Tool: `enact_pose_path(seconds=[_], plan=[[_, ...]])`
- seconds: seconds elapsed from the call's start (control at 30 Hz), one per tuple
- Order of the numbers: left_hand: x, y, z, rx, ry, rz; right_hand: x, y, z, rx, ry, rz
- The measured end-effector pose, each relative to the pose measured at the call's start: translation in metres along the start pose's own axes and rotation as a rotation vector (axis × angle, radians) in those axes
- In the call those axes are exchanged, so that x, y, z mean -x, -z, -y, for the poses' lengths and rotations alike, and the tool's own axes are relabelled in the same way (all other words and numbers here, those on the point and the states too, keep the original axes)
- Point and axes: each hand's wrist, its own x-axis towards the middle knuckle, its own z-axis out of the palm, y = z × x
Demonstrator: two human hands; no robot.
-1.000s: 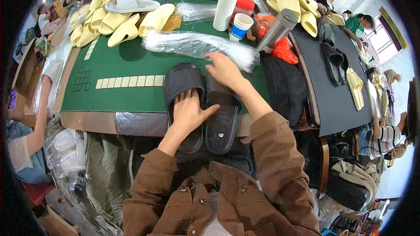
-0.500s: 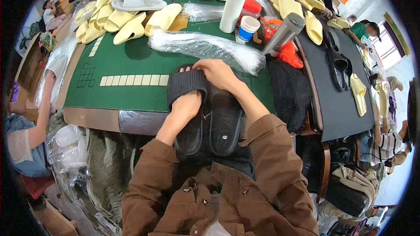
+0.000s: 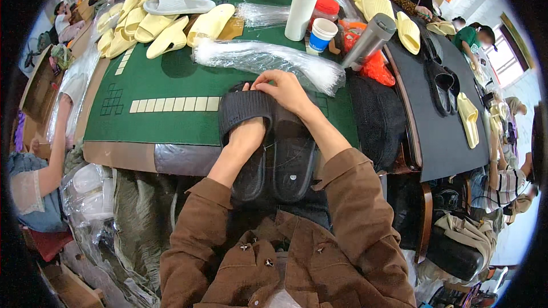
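Observation:
A pair of black slide sandals lies at the table's near edge and over my lap. My left hand (image 3: 246, 137) reaches through the ribbed strap of the left black slide (image 3: 245, 108); the strap hides most of its fingers, and only the tips show at the far side. My right hand (image 3: 283, 90) is closed in a pinch at the strap's far edge, right by those fingertips. Whatever it pinches is too small to make out. Under my right wrist lies the right black slide (image 3: 293, 162), with a small pale mark on its heel.
On the green mat (image 3: 188, 82) lies a clear bag of thin plastic strands (image 3: 268, 65). Beyond it stand a white bottle (image 3: 302, 11), a paper cup (image 3: 323, 35) and a grey tumbler (image 3: 371, 40). Yellow slides (image 3: 171, 37) are piled at the far left. Co-workers sit around.
My right hand has shifted slightly, its fingers drawn into a tighter pinch at the strap. Across the table, the pair of pale slides has given way to one tilted grey slide.

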Motion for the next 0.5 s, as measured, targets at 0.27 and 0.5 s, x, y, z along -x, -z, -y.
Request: enact_pose_path(seconds=[0.27, 0.5], plan=[[0.000, -0.009, 0.004, 0.013, -0.019, -0.040, -0.002, -0.002, -0.004, -0.011, -0.098, -0.037], [0.008, 0.033, -0.021, 0.197, 0.220, 0.431, 0.004, -0.007, -0.019, -0.047, -0.117, -0.238]])
